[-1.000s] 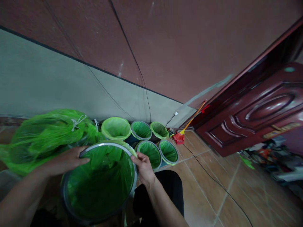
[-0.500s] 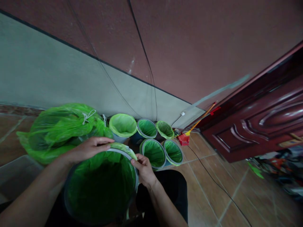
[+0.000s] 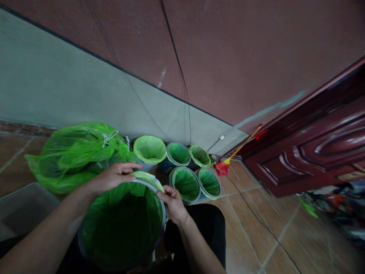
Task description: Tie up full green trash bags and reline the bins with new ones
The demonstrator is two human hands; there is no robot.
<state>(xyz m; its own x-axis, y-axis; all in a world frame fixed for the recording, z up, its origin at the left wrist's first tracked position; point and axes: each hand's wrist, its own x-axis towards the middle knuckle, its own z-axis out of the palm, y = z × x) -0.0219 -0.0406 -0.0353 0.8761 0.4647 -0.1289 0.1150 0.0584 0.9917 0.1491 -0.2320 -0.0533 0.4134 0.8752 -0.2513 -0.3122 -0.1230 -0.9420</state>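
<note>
A round trash bin with a grey rim stands tilted towards me at the bottom, between my forearms. A green trash bag lines its inside, and a pale edge of the bag is folded over the far rim. My left hand holds that edge at the rim's far left, thumb and fingers on either side of it. My right hand pinches the bag's edge against the rim at the far right. The bin's bottom is dark, and its outer wall is mostly hidden.
Several lined bins stand by the wall. Full green bags tied with white string lie at left, beside a translucent tub. A red dustpan, a yellow-handled tool and a floor cable are at right, near a dark red door.
My view has shifted slightly, so the surroundings sit a little further right. Both hands keep hold of the bag's edge; my left hand has moved slightly up and right.
</note>
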